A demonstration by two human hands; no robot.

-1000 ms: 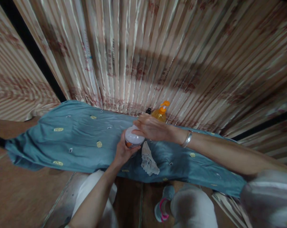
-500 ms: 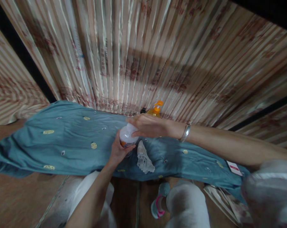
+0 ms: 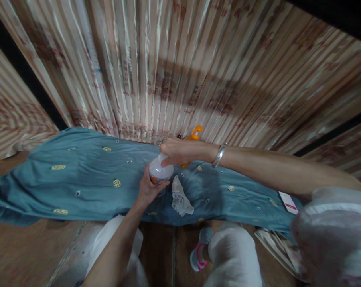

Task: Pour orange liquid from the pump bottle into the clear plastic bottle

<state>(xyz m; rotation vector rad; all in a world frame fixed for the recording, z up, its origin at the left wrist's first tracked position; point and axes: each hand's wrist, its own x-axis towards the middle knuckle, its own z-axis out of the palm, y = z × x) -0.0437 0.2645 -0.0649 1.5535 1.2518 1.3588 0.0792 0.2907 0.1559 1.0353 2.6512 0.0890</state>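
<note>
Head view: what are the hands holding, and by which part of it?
A white-topped container: the left hand wraps its side, while the right hand grips the raised piece on top.

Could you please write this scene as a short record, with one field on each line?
Left hand: around the side of a white-topped container
Right hand: on the container's top
Right wrist: silver bangle
Beside container: pale crumpled piece, material unclear
Behind right hand: orange pump bottle, partly hidden
Surface: blue-green cloth, yellow motifs
Background: striped curtain
</note>
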